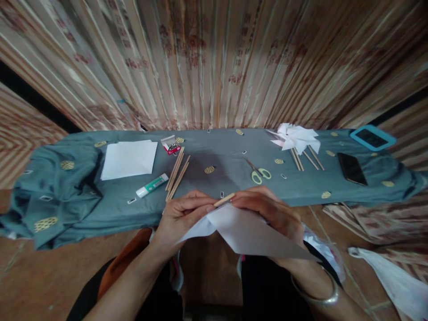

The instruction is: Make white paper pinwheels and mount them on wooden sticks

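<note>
In front of me, above the table's near edge, I hold a white paper pinwheel (237,232) with folded, pointed blades. A wooden stick (224,199) lies against its upper side, between my fingertips. My left hand (185,211) is closed, its thumb pressing the paper's centre by the stick. My right hand (272,207) is also closed, with its fingertips at the stick's other end and the paper under the fingers. Parts of the stick and paper are hidden by my hands. Several loose wooden sticks (176,171) lie just beyond my left hand.
On the cloth-covered table (227,151) are white paper sheets (129,159), a glue stick (152,185), a small red box of pins (170,146), scissors (258,173), finished pinwheels on sticks (296,137), a black phone (352,168) and a blue-framed device (372,137). A curtain (214,62) hangs behind.
</note>
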Motion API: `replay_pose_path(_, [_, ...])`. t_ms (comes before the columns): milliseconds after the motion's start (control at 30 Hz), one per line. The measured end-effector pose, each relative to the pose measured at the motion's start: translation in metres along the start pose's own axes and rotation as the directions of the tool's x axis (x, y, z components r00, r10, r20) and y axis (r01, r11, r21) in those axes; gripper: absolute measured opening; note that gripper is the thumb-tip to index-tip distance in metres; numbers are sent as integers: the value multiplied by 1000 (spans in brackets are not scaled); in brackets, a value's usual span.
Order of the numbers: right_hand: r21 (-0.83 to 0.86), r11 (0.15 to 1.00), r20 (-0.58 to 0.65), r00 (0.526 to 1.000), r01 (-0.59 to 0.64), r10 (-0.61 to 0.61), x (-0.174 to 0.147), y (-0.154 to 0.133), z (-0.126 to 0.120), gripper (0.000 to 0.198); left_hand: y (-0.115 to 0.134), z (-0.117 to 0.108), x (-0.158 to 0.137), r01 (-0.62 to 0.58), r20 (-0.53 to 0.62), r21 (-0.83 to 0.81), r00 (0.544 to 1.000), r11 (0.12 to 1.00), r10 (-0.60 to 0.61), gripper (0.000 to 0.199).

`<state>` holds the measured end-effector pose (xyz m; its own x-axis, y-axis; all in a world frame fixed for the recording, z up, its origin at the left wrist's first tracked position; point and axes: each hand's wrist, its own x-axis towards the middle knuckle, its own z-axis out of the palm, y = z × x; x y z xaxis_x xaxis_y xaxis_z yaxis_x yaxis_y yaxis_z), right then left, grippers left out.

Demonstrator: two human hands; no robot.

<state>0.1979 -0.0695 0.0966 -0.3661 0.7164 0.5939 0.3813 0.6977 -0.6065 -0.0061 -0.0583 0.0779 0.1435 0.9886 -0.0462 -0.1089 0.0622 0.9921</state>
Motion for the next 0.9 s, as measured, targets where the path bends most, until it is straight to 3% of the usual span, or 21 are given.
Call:
replay_pose_path(533, [-28, 998, -27, 998, 54, -55, 2, -2, 2, 25, -10, 0, 0, 30, 63, -63, 998, 998, -26, 17])
replay_pose_path(900, [16, 998, -59, 997, 55, -54, 1, 7, 8, 20, -10, 6, 3, 160, -3, -82, 987, 984, -161, 28])
